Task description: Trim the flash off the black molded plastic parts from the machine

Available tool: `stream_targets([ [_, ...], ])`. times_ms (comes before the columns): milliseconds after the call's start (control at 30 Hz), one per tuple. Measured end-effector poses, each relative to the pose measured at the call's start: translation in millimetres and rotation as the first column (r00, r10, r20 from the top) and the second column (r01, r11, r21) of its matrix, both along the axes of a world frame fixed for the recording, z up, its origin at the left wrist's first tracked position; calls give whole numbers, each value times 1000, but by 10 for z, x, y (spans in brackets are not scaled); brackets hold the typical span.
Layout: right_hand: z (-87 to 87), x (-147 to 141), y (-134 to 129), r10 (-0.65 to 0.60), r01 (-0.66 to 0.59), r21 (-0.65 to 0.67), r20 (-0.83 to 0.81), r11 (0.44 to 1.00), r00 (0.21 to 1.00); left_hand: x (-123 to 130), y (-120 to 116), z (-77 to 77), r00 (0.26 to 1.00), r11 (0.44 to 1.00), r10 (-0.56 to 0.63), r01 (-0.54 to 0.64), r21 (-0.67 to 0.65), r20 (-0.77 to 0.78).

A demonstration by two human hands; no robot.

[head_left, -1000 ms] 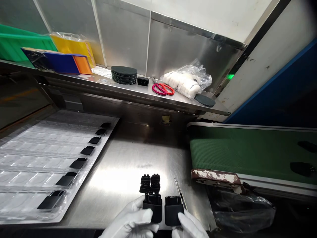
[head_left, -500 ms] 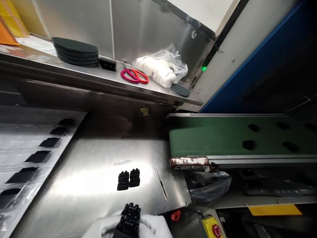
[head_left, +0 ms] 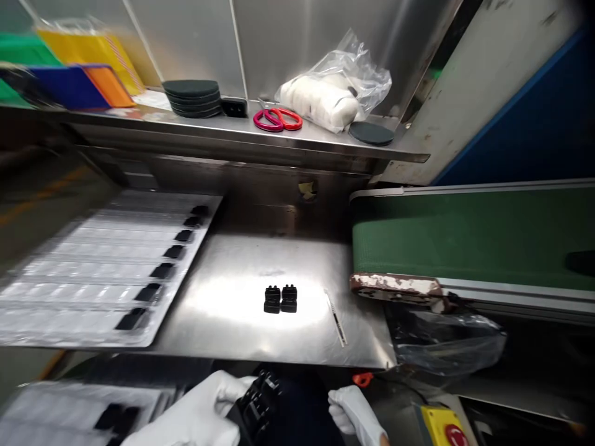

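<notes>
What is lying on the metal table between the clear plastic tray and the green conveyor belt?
The head view shows two black plastic parts side by side, then, nearer the green conveyor belt, one slim tool.

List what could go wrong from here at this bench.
1. The left hand holds black pieces out past the bench's front edge; a slip could drop them below.
2. The slim tool lies uncovered beyond the right hand; a careless reach might knock it.
3. Two loose black blocks stand on smooth metal and could get nudged.
</notes>
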State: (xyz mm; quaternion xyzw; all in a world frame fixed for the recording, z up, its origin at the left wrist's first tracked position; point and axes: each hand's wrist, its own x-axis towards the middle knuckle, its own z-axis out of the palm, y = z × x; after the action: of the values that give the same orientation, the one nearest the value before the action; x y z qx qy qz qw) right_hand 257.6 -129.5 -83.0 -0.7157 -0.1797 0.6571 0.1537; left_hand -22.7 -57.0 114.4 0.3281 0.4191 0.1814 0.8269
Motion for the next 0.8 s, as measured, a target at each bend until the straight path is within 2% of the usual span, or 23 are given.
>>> stream_targets([
  [33, 103, -44, -37, 42, -39, 49, -47, 998, 998, 105, -24, 45, 998, 999, 49, -49, 4, 30],
  [100, 460, -86, -91, 72, -41, 208, -143, 977, 987, 348, -89, 58, 980, 986, 168, -164, -40, 105],
  [167, 970, -55, -98, 56, 43, 346, -271, 937, 961, 594, -183, 12, 968, 974, 210, -195, -114, 138],
  [233, 1505, 25, -53, 193, 61, 479, -463, 876, 865, 802, -295, -30, 971, 971, 197, -174, -164, 138],
  [300, 1922, 129, 8, 193, -15, 429, -374, 903, 907, 949, -405, -24, 967, 960, 216, -185, -211, 137],
  [367, 2152, 240, 38, 168, -41, 393, -295, 919, 941, 1043, -494, 31, 956, 940, 257, -212, -267, 144],
  [433, 2223, 341, 22, 168, -49, 382, -283, 923, 944, 1105, -560, 113, 950, 938, 253, -193, -289, 184],
  [567, 2164, 436, -66, 205, -98, 350, -281, 932, 938, 1184, -654, 269, 942, 955, 210, -141, -260, 261],
  [700, 2073, 419, -125, 195, -77, 329, -344, 941, 918, 1182, -776, 407, 918, 931, 286, -199, -305, 276],
  [800, 2034, 389, -160, 235, -92, 347, -396, 933, 888, 1138, -927, 480, 884, 925, 331, -237, -296, 329],
])
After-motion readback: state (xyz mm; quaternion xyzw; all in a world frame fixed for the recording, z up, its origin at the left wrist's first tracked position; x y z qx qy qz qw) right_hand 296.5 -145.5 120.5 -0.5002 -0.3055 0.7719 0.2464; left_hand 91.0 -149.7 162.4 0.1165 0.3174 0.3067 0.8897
